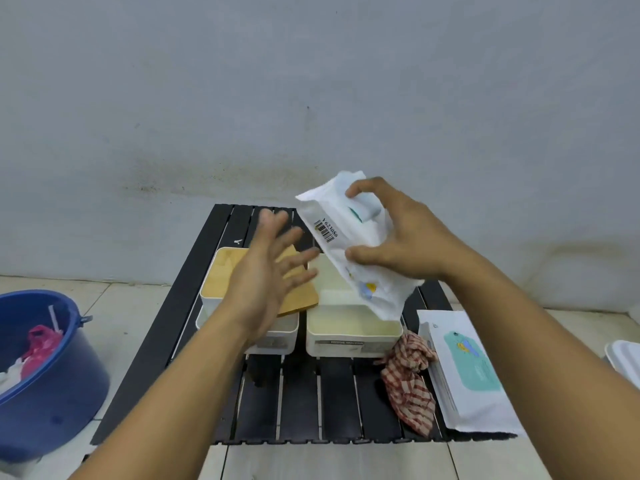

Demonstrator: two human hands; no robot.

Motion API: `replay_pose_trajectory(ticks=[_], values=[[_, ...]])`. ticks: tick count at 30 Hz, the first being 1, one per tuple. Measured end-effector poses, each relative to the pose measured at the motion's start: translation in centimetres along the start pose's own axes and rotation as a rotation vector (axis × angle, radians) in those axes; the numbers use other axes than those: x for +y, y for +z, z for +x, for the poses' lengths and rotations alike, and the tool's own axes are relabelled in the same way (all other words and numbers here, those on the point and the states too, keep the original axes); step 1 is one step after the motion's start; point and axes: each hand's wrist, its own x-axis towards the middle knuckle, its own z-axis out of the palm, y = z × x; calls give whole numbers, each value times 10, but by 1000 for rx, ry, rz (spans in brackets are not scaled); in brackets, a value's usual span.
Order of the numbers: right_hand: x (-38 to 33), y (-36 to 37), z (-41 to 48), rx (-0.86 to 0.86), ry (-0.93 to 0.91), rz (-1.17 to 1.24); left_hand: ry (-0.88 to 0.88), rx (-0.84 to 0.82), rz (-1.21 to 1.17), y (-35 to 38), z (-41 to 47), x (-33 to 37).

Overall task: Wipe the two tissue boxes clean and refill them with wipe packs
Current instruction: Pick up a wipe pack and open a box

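Wipe pack [349, 233] hangs tilted over the open right box [325, 337], right hand [412, 237] grip clamped on it; left hand [266, 275] spread, holding nothing. Refilling is underway; next, lower it flat inside.

The right hand [408, 237] grips a tilted white wipe pack [349, 244] above the open tissue box [353, 336]. The other tissue box [284, 332], wooden lid [298, 301] askew, sits under the left hand [266, 282].

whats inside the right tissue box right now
The right tissue box shows a bare cream floor near its front, nothing lying on it. Its far part is covered by the wipe pack gripped in the right hand, so that stretch cannot be checked.
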Motion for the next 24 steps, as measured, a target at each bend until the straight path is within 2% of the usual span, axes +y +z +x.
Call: replay_pose_trajectory(ticks=[3,6,8,10,12,15,20,24], values=[[17,2,26,-107,-67,-177,90,155,106,-23,8,2],[33,16,42,-251,-132,-339,155,191,486,-32,14,-10],[42,25,47,-299,-150,-413,203,66,894,-35,18,-22],[49,32,52,-324,-157,-468,208,-164,1413,-39,20,-36],[55,35,54,-353,-157,-509,174,-294,1742,-45,21,-43],[61,33,56,-393,-139,-505,106,-325,1884,-53,22,-35],[57,35,62,-509,-159,-526,-21,-348,1917,-66,25,-17],[54,46,65,-593,-157,-488,90,-348,1846,-58,30,-26]])
